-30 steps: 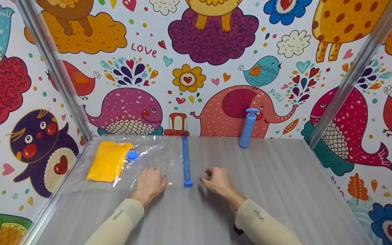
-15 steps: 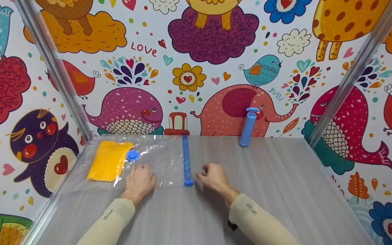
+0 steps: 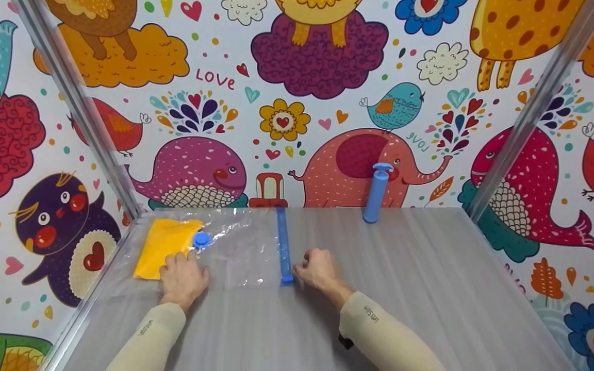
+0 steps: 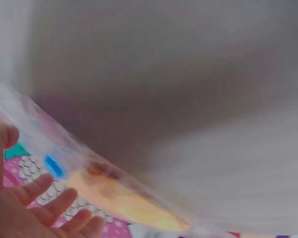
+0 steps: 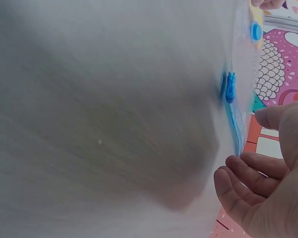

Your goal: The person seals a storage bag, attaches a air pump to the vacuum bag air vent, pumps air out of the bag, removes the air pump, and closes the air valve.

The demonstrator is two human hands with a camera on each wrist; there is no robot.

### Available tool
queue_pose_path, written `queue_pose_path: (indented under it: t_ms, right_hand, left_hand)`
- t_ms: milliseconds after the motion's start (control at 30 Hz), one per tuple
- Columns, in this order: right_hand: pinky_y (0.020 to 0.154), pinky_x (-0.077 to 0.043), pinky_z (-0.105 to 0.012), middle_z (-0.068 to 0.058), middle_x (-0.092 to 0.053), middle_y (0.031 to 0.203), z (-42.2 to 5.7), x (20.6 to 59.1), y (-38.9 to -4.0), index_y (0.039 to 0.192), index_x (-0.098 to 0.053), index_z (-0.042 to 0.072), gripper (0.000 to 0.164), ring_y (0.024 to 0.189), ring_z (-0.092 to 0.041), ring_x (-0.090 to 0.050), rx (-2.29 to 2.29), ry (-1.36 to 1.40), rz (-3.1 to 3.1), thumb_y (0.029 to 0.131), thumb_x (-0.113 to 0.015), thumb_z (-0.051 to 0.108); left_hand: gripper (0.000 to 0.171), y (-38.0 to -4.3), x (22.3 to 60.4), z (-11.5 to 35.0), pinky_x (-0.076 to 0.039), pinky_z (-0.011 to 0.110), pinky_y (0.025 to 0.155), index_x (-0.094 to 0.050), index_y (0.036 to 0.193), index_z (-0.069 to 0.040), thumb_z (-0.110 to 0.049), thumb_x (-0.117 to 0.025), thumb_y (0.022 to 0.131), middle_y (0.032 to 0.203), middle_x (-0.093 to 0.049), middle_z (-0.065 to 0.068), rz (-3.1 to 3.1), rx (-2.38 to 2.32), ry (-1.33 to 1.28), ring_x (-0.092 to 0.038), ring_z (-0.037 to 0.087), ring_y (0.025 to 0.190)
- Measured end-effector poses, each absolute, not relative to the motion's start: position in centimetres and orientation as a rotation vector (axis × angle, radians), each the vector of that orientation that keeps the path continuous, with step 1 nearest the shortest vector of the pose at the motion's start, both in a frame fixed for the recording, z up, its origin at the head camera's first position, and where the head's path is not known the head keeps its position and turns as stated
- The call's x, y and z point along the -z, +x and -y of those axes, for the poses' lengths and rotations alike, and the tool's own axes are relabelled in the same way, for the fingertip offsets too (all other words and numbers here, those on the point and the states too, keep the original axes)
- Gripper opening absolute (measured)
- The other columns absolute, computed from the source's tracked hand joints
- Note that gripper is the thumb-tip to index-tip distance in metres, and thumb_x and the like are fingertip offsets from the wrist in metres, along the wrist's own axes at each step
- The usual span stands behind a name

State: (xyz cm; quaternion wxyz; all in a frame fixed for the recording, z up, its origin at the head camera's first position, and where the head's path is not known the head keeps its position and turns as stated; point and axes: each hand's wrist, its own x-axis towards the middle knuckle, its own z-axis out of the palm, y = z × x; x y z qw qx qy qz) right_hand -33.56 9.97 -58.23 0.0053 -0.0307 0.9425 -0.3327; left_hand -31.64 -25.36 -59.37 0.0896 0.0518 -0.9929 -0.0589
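Two loose, empty grips: left hand (image 3: pixel 184 280) by yellow cloth (image 3: pixel 162 246); right hand (image 3: pixel 319 269) nearer, just right of front-to-back blue strip (image 3: pixel 283 242).

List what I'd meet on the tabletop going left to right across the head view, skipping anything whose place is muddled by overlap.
Yellow bundle → blue round cap → blue strip → right hand → blue pump.

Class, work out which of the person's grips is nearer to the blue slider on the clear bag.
Right. The right grip is just to the right of the blue slider, apart from it; the left grip is farther off leftward, by the yellow cloth.
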Motion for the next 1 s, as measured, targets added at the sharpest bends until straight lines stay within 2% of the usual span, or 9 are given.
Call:
queue_pose_path:
  t_ms: [100,167,300,367,533,633,800,1000]
  right_hand:
    - [0.091,-0.070,-0.051,-0.017,-0.084,0.112,-9.7,58.6,-33.6,0.118,-0.079,-0.002,0.040,0.101,-0.028,-0.080,0.981,-0.132,-3.008,0.098,-0.087,0.032]
    - [0.087,-0.071,-0.050,-0.017,-0.084,0.108,-9.4,58.6,-33.6,0.114,-0.080,-0.003,0.039,0.095,-0.027,-0.079,0.965,-0.146,-3.023,0.097,-0.087,0.031]
    - [0.076,-0.069,-0.043,-0.013,-0.082,0.097,-8.6,58.6,-33.4,0.109,-0.080,-0.002,0.036,0.082,-0.020,-0.074,0.978,-0.142,-2.994,0.097,-0.088,0.031]
    - [0.068,-0.066,-0.037,-0.010,-0.079,0.089,-8.2,58.7,-33.4,0.105,-0.080,0.000,0.035,0.075,-0.017,-0.070,0.969,-0.134,-2.971,0.097,-0.088,0.033]
    - [0.058,-0.052,-0.030,-0.002,-0.066,0.075,-7.3,58.5,-33.3,0.093,-0.074,0.006,0.036,0.066,-0.015,-0.063,0.888,-0.117,-2.920,0.096,-0.089,0.039]
    - [0.059,-0.050,-0.030,-0.002,-0.062,0.075,-6.8,58.2,-33.1,0.094,-0.070,0.008,0.037,0.067,-0.016,-0.063,0.891,-0.100,-2.886,0.095,-0.090,0.039]
    - [0.062,-0.052,-0.032,-0.001,-0.066,0.077,-5.9,58.2,-33.2,0.093,-0.072,0.007,0.035,0.069,-0.016,-0.063,0.933,-0.087,-2.910,0.091,-0.094,0.034]
    - [0.074,-0.067,-0.039,-0.007,-0.076,0.086,-5.4,58.2,-33.5,0.103,-0.077,0.002,0.036,0.075,-0.017,-0.069,1.049,-0.006,-2.865,0.089,-0.096,0.030]
  left_hand:
    - [0.062,-31.7,59.4,26.7,-0.055,0.076,0.101,-0.061,0.129,0.012,-0.041,-0.074,0.099,0.123,-0.061,0.039,2.938,0.186,0.209,-0.055,0.059,0.120]
    - [0.065,-31.6,59.5,27.6,-0.053,0.079,0.102,-0.060,0.130,0.013,-0.043,-0.073,0.099,0.131,-0.058,0.043,2.925,0.193,0.246,-0.051,0.064,0.128]
    - [0.083,-31.4,59.7,28.9,-0.047,0.088,0.110,-0.050,0.148,0.014,-0.050,-0.070,0.099,0.157,-0.040,0.051,2.959,0.207,0.324,-0.037,0.074,0.145]
    - [0.093,-31.4,59.8,29.3,-0.039,0.091,0.117,-0.042,0.159,0.013,-0.053,-0.068,0.100,0.167,-0.029,0.051,2.995,0.233,0.358,-0.030,0.076,0.151]
    - [0.099,-31.7,59.9,29.5,-0.026,0.095,0.123,-0.032,0.169,0.007,-0.058,-0.063,0.101,0.174,-0.017,0.049,3.061,0.308,0.397,-0.019,0.079,0.156]
    - [0.100,-31.8,59.9,29.5,-0.025,0.096,0.122,-0.027,0.172,0.005,-0.059,-0.061,0.103,0.175,-0.013,0.049,3.116,0.381,0.436,-0.018,0.079,0.154]
    - [0.102,-31.8,59.4,29.7,-0.029,0.097,0.118,-0.020,0.174,0.004,-0.058,-0.062,0.103,0.175,-0.010,0.048,3.176,0.514,0.503,-0.022,0.078,0.150]
    - [0.106,-32.2,59.1,30.1,-0.036,0.096,0.114,-0.019,0.173,0.003,-0.059,-0.066,0.101,0.173,-0.012,0.047,3.188,0.591,0.501,-0.025,0.079,0.148]
